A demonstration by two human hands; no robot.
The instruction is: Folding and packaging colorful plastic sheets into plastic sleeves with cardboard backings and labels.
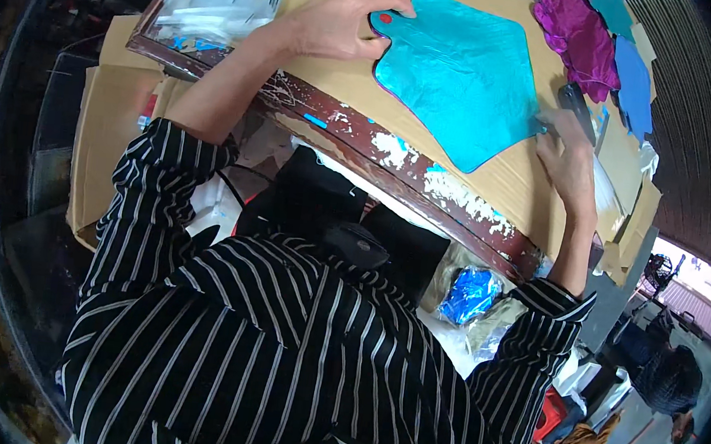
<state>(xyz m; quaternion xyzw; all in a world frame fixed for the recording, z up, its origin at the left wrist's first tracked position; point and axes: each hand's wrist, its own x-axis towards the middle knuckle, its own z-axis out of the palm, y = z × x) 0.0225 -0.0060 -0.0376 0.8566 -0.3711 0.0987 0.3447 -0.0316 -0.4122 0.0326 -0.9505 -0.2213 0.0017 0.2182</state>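
Note:
A shiny turquoise flat piece [466, 73] with pointed corners lies spread on the cardboard-covered tabletop. On its narrow left tab is a small red dot. My left hand [338, 21] reaches round that tab, thumb and fingers apart, their tips at its edges. At the right corner of the piece, the bent fingers of my right hand [566, 153] are drawn together on the edge; they look slightly blurred. A dark oblong object [577, 105] lies just beyond this hand.
Clear plastic bags [223, 0] lie at the table's far left. Magenta [570, 36] and blue [632, 86] shiny pieces are heaped at the far right. The worn brown table edge [380, 151] runs before me. An open cardboard box [118, 128] stands left. Another person [669, 372] is in the right background.

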